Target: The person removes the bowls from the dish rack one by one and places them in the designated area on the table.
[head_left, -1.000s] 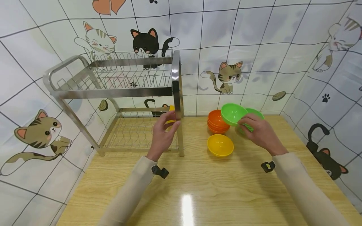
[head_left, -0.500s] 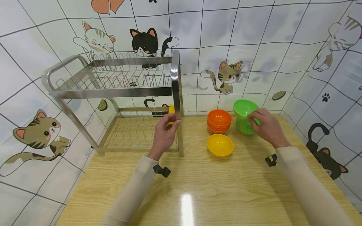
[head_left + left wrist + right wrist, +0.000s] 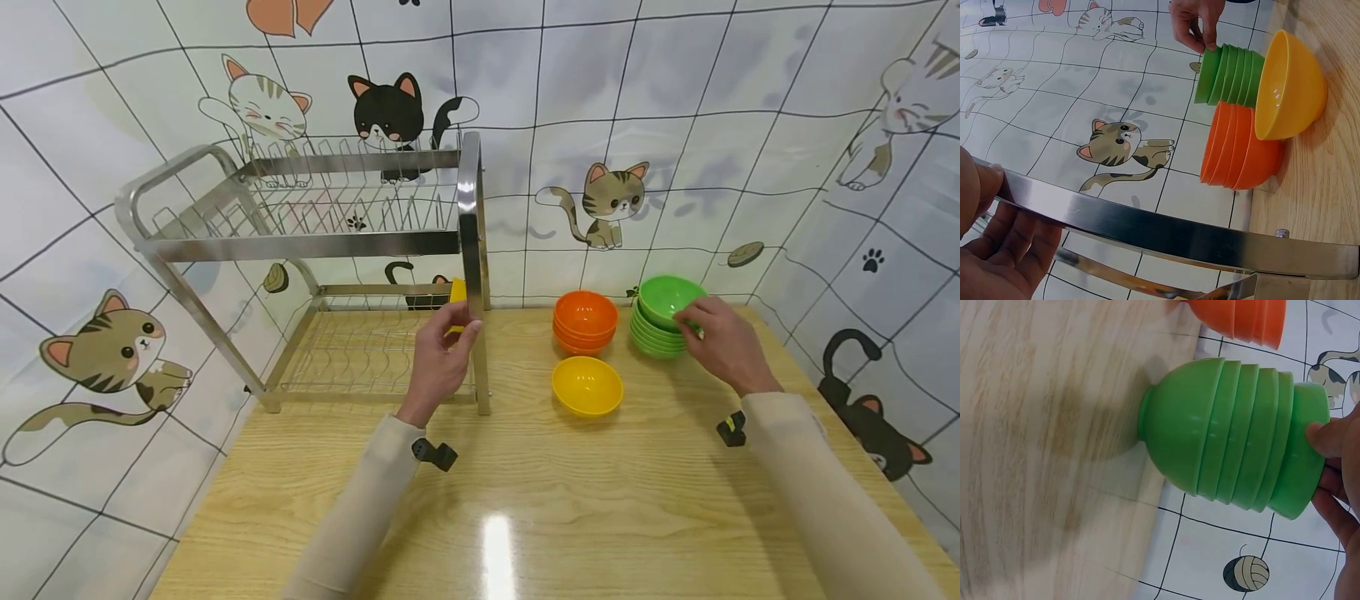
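My right hand (image 3: 723, 342) pinches the rim of the top green bowl (image 3: 670, 300), thumb outside and fingers inside. That bowl sits slightly tilted in a stack of green bowls (image 3: 1191, 431), its rim higher than theirs in the right wrist view. My left hand (image 3: 441, 354) holds the right front post (image 3: 472, 258) of a two-tier metal dish rack, the thumb on one side and fingers on the other. Left of the green stack stands a stack of orange bowls (image 3: 585, 321), with a single yellow bowl (image 3: 587, 387) in front of it.
The dish rack (image 3: 307, 247) stands on the left of the wooden table (image 3: 570, 500), its wire tiers facing me. A yellow thing (image 3: 457, 292) shows partly behind its right post. Walls with cat pictures (image 3: 690, 167) enclose the back and sides.
My right hand has carried the green bowl rightward from beside the orange stack, then down into the green stack. The left hand stays at the rack post.
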A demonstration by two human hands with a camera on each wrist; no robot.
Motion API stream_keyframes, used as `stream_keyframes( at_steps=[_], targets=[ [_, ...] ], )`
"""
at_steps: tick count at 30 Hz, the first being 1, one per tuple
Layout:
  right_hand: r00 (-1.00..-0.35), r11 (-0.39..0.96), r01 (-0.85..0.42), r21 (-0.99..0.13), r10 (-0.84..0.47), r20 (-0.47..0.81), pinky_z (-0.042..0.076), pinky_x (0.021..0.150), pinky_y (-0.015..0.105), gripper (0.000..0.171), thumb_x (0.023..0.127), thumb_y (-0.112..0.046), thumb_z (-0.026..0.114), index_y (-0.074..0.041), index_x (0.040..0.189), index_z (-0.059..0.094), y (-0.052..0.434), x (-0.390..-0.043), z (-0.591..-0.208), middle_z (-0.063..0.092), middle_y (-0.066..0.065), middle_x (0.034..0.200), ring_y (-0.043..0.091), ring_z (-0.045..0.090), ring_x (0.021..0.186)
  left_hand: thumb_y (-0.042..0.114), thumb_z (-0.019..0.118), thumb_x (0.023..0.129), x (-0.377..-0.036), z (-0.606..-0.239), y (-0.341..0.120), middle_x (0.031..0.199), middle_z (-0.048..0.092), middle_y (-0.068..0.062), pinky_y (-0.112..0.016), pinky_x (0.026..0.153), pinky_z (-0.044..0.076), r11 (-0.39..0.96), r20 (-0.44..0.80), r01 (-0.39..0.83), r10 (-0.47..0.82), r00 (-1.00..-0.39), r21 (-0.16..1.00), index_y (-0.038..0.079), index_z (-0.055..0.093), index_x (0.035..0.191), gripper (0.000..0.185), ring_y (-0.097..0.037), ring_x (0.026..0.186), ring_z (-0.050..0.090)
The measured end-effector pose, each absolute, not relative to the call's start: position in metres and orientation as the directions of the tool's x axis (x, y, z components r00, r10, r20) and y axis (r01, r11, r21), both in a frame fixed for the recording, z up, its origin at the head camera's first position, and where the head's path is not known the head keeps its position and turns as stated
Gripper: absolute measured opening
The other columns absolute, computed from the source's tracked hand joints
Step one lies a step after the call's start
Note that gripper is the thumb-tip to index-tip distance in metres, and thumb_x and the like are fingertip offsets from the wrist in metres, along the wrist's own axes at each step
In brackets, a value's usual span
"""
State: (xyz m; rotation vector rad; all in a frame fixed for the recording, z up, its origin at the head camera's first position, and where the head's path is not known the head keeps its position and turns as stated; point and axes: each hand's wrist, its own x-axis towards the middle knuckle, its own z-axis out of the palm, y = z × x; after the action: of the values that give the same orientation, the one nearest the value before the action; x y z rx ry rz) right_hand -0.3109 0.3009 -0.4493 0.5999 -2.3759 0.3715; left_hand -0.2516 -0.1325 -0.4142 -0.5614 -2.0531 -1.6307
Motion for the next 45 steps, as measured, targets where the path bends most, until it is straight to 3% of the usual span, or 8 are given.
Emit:
stream_keyframes(
  at_steps=[3,11,16,23,27,32,39,45],
  targets=[
    [-0.685,0.855,-0.508,-0.103,-0.328,0.651,0.055,0.066,0.047,0.013,0.084,0.006,0.077,0.000,0.095,0.075,0.303,-0.311,-0.453,0.068,0.011,0.093,0.027,0.062,0.083,0.007,0.063,0.101,-0.252,-0.416,-0.133,0.106,0.067,-0.017,-0.052,0.087,0.058,0.206,0.602,0.596,0.039,-0.798,0.776,0.003,0.065,0.123,0.022,-0.019,0.096,0.062],
    [-0.688,0.850,-0.517,-0.098,-0.345,0.639,0.057,0.074,0.049,0.012,0.083,0.006,0.078,0.000,0.094,0.075,0.303,-0.310,-0.458,0.068,0.012,0.093,0.030,0.063,0.090,0.013,0.064,0.102,-0.254,-0.420,-0.134,0.103,0.067,-0.014,-0.037,0.083,0.060,0.212,0.635,0.627,0.040,-0.772,0.749,0.006,0.066,0.123,0.022,-0.017,0.095,0.063],
    [-0.692,0.848,-0.521,-0.099,-0.351,0.631,0.057,0.074,0.048,0.015,0.083,0.007,0.078,-0.001,0.095,0.075,0.306,-0.310,-0.460,0.068,0.011,0.094,0.029,0.062,0.090,0.002,0.062,0.101,-0.248,-0.414,-0.130,0.102,0.066,-0.021,-0.045,0.082,0.059,0.223,0.630,0.619,0.028,-0.776,0.753,-0.002,0.064,0.123,0.023,-0.020,0.094,0.062],
    [-0.698,0.844,-0.527,-0.096,-0.367,0.615,0.056,0.076,0.049,0.018,0.082,0.006,0.078,-0.002,0.097,0.075,0.307,-0.308,-0.458,0.068,0.010,0.095,0.031,0.062,0.094,-0.004,0.061,0.099,-0.231,-0.396,-0.127,0.100,0.064,-0.024,-0.039,0.079,0.058,0.217,0.640,0.631,0.037,-0.767,0.744,-0.010,0.063,0.120,0.021,-0.019,0.091,0.061],
    [-0.749,0.860,-0.491,-0.137,-0.337,0.570,0.055,0.082,0.055,0.028,0.082,0.001,0.080,-0.003,0.108,0.074,0.307,-0.305,-0.457,0.068,0.013,0.105,0.035,0.061,0.105,-0.004,0.062,0.099,-0.230,-0.395,-0.127,0.099,0.064,-0.024,-0.039,0.080,0.059,0.218,0.640,0.632,0.039,-0.767,0.744,-0.010,0.063,0.119,0.021,-0.018,0.091,0.060],
    [-0.805,0.875,-0.448,-0.180,-0.308,0.507,0.051,0.093,0.061,0.038,0.084,-0.009,0.082,-0.007,0.121,0.070,0.304,-0.303,-0.453,0.065,0.017,0.121,0.039,0.057,0.117,-0.003,0.061,0.099,-0.230,-0.397,-0.127,0.100,0.064,-0.024,-0.026,0.081,0.056,0.227,0.645,0.635,0.038,-0.763,0.738,-0.009,0.063,0.120,0.021,-0.020,0.091,0.060],
    [-0.790,0.850,-0.486,-0.204,-0.328,0.518,0.045,0.101,0.064,0.047,0.082,-0.014,0.085,-0.007,0.125,0.068,0.301,-0.304,-0.450,0.063,0.019,0.131,0.041,0.053,0.121,-0.003,0.061,0.099,-0.231,-0.398,-0.129,0.100,0.064,-0.025,-0.040,0.081,0.059,0.225,0.655,0.647,0.047,-0.754,0.728,-0.011,0.062,0.122,0.024,-0.026,0.091,0.062],
    [-0.795,0.839,-0.489,-0.236,-0.318,0.517,0.041,0.105,0.068,0.056,0.082,-0.018,0.086,-0.009,0.133,0.064,0.297,-0.302,-0.447,0.057,0.022,0.142,0.045,0.050,0.128,-0.003,0.062,0.099,-0.230,-0.398,-0.129,0.099,0.064,-0.024,-0.023,0.081,0.056,0.229,0.650,0.641,0.047,-0.759,0.732,-0.009,0.062,0.121,0.023,-0.023,0.091,0.061]
  ],
)
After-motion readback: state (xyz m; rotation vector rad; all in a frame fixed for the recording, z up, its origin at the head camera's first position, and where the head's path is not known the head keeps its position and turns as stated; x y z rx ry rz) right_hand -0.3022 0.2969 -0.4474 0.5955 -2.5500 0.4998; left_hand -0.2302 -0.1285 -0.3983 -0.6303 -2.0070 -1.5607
